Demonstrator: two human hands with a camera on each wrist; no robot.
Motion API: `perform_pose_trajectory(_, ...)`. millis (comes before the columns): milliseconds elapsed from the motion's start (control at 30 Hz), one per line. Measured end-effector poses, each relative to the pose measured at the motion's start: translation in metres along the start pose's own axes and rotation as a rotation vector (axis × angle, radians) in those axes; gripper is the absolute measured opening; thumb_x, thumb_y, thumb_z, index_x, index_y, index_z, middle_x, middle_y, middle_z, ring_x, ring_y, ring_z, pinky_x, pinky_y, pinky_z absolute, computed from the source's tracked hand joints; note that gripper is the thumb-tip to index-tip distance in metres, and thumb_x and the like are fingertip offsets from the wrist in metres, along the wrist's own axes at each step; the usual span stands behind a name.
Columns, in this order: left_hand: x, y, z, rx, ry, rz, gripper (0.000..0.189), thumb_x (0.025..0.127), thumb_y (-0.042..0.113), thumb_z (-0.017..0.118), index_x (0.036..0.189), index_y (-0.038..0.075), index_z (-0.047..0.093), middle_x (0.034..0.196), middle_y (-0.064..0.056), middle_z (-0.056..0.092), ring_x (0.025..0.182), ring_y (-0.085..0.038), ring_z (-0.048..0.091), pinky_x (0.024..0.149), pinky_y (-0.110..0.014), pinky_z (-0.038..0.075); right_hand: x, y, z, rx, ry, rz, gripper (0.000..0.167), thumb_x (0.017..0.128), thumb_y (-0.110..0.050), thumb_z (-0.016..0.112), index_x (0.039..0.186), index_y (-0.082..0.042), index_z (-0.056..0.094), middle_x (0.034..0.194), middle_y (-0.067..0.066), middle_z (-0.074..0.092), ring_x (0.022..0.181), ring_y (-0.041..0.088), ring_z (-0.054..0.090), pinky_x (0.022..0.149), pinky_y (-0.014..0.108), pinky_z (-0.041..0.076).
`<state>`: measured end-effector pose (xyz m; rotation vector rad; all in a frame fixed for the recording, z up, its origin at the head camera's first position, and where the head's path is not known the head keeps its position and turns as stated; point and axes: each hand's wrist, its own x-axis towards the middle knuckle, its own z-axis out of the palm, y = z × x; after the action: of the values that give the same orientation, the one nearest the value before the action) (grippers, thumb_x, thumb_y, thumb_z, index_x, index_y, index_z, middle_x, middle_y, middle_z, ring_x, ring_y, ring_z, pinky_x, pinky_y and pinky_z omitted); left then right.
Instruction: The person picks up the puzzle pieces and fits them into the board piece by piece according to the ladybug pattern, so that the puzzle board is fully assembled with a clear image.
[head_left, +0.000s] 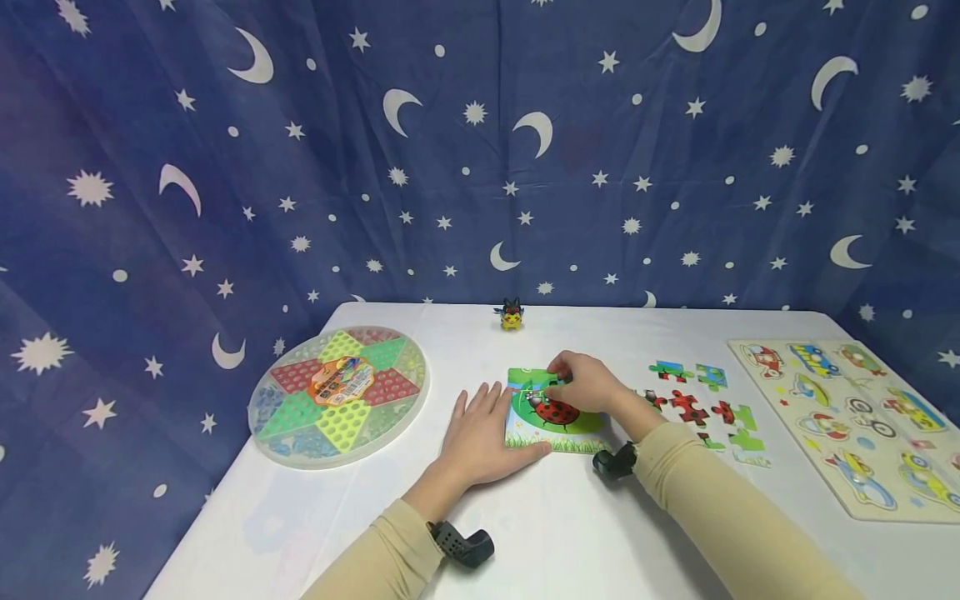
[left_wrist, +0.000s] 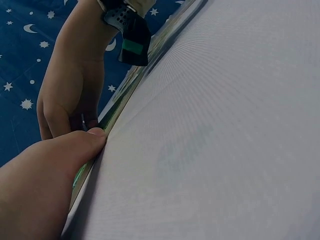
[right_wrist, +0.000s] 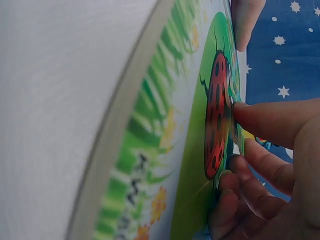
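A ladybug puzzle board (head_left: 558, 442) lies flat on the white table, with grass printed along its near side. My left hand (head_left: 477, 437) rests at its left side, fingers spread and straight, thumb on the near edge; in the left wrist view the thumb (left_wrist: 82, 147) presses that edge. Over the board's upper part, my right hand (head_left: 588, 383) pinches a puzzle piece (right_wrist: 237, 127) between thumb and fingers, close against the picture. My fingers hide part of the piece. Loose puzzle pieces (head_left: 687, 407) in red, black, green and blue lie right of the board.
A round Chinese checkers board (head_left: 341, 392) lies at the left. A wooden picture board (head_left: 840, 417) with vehicle shapes is at the right. One small yellow and black toy figure (head_left: 511, 315) stands at the back, before a blue star-and-moon curtain (head_left: 465, 208).
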<state>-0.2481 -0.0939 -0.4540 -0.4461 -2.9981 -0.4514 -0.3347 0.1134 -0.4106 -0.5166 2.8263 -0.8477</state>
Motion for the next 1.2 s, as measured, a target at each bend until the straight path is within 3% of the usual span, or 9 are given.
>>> perform_pose_trajectory(300,-0.0005,-0.0001,0.0006,-0.001,-0.006,0.000,0.112,0.082,0.089,0.045,0.160,0.009,0.035,0.165,-0.012,0.032,0.154,-0.029,0.022,0.124,-0.053,0.009,0.0012,-0.0013,0.0030,-0.058,-0.038,-0.062,0.035,0.096,-0.026,0.073,0.122,-0.004,0.066,0.119,0.014,0.065,0.117,0.034,0.059,0.104,0.053,0.046)
perform_pose_trajectory(767,-0.0002,-0.0005,-0.0007,-0.007,0.002,-0.004,0.113,0.082,0.089,0.045,0.161,0.009,0.035,0.165,-0.013,0.031,0.154,-0.029,0.022,0.124,-0.053,0.008,0.0040,-0.0014,0.0071,0.018,-0.021,0.010,0.045,0.093,-0.031,0.077,0.123,-0.002,0.059,0.114,0.011,0.063,0.107,0.028,0.059,0.099,0.048,0.048)
perform_pose_trajectory(1200,-0.0006,-0.0008,-0.0011,-0.006,0.003,0.001,0.111,0.083,0.088,0.046,0.160,0.009,0.035,0.165,-0.012,0.032,0.154,-0.029,0.022,0.124,-0.053,0.008,0.0053,-0.0038,0.0083,-0.027,-0.025,0.043,0.042,0.093,-0.038,0.076,0.120,-0.010,0.062,0.117,0.012,0.063,0.103,0.028,0.060,0.091,0.050,0.051)
